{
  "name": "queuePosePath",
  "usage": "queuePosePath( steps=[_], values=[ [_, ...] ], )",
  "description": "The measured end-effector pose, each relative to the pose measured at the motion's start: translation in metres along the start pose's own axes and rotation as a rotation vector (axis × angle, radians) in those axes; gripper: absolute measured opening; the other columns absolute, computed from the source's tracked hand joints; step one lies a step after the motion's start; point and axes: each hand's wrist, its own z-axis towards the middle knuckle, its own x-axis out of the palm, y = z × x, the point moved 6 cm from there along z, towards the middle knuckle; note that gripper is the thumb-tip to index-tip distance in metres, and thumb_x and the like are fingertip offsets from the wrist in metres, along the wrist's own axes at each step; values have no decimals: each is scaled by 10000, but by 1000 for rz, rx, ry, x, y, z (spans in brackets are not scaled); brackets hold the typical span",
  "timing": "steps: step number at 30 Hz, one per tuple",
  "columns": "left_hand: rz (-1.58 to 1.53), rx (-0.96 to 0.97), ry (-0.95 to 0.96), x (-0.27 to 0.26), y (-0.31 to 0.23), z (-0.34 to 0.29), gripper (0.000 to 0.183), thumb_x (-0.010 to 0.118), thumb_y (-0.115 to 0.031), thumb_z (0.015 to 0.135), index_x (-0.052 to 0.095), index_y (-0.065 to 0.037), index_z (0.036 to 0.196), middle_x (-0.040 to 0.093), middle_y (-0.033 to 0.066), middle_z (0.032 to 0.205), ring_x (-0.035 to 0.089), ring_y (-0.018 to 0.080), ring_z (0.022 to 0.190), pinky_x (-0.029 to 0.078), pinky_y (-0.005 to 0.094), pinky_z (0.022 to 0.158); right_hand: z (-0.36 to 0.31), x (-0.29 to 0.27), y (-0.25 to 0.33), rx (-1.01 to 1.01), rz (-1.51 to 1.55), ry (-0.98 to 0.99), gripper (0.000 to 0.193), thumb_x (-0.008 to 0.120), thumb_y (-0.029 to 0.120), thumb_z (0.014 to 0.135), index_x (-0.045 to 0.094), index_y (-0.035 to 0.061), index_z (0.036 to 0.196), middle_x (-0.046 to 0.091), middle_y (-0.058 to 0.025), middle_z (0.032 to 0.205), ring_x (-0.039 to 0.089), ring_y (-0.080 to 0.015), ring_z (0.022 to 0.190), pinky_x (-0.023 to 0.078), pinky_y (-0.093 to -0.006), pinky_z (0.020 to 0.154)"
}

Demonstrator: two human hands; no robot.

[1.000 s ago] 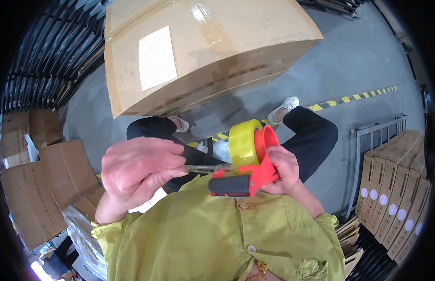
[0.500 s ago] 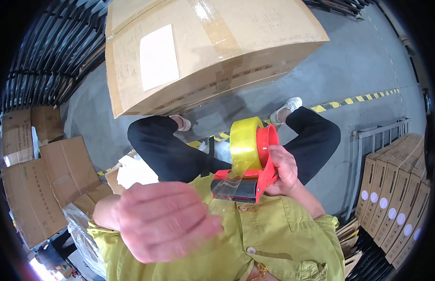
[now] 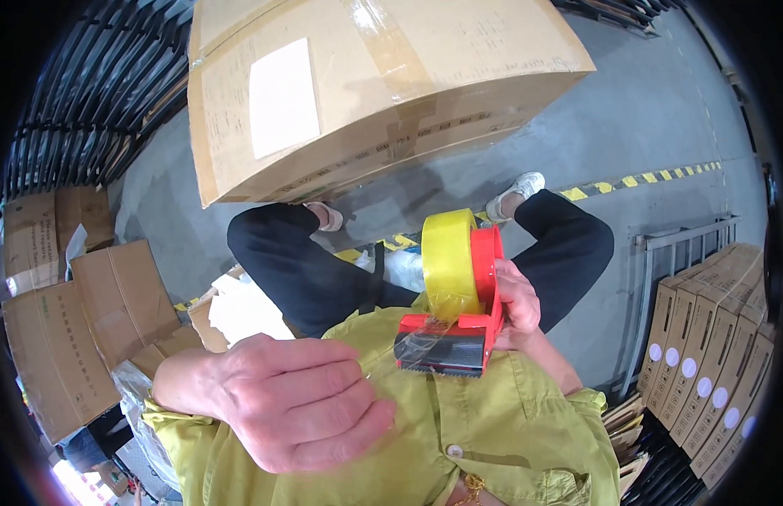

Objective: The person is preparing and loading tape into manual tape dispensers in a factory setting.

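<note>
My right hand (image 3: 518, 299) is wrapped round the side of a red tape dispenser (image 3: 492, 261), holding it up in front of my chest. A roll of yellow packing tape (image 3: 447, 261) is mounted on it. Clear tape drapes over the dispenser's black roller (image 3: 438, 348), just behind a toothed cutting edge. Close to the camera, left of the dispenser and apart from it, my left hand (image 3: 294, 401) has its fingers curled together, back of the hand up. Its fingertips are turned away, so whatever they hold, if anything, is hidden.
A large taped carton (image 3: 391, 93) with a white sheet (image 3: 283, 99) on it stands ahead. Cardboard boxes (image 3: 121, 291) are piled at the left. Narrow cartons (image 3: 695, 354) line up by a grey metal rail (image 3: 687, 236) at the right. Striped tape (image 3: 636, 180) crosses the floor.
The tape dispenser has shifted slightly right and down with my right hand. My left hand, blurred before, now shows sharply, its fingers still curled.
</note>
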Motion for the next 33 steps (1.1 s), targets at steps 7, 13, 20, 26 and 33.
queuePosePath(
  steps=[7,13,20,26,33],
  values=[
    [-68,82,0,3,-5,6,95,646,-66,684,613,-14,756,552,46,629,546,139,522,496,247,503,0,10,-4,22,19,58,381,757,189,611,523,-13,834,594,-121,762,590,-286,668,473,-386,705],
    [13,75,-110,16,-15,10,107,632,-39,674,607,-1,770,542,54,622,529,135,501,478,240,477,-2,17,-6,54,-43,120,420,765,143,595,510,-34,876,603,-155,799,594,-288,690,477,-375,698],
    [287,16,-93,9,-3,4,199,700,-119,703,600,-6,832,557,49,632,555,142,527,502,252,503,-14,18,-18,205,-76,161,510,763,192,592,511,-31,975,589,-133,814,576,-308,713,461,-388,689],
    [363,-172,-135,-13,30,9,241,730,-139,677,608,-19,846,565,48,622,557,174,516,483,280,487,14,21,-18,462,62,248,541,745,281,660,499,-24,1033,593,-154,832,582,-309,729,460,-363,702],
    [220,-583,-206,-44,95,0,141,693,-121,711,617,-35,793,603,85,652,596,218,543,480,298,470,46,29,-27,869,342,344,488,681,304,751,515,-32,1063,603,-88,920,552,-120,838,447,-268,767]
  ],
)
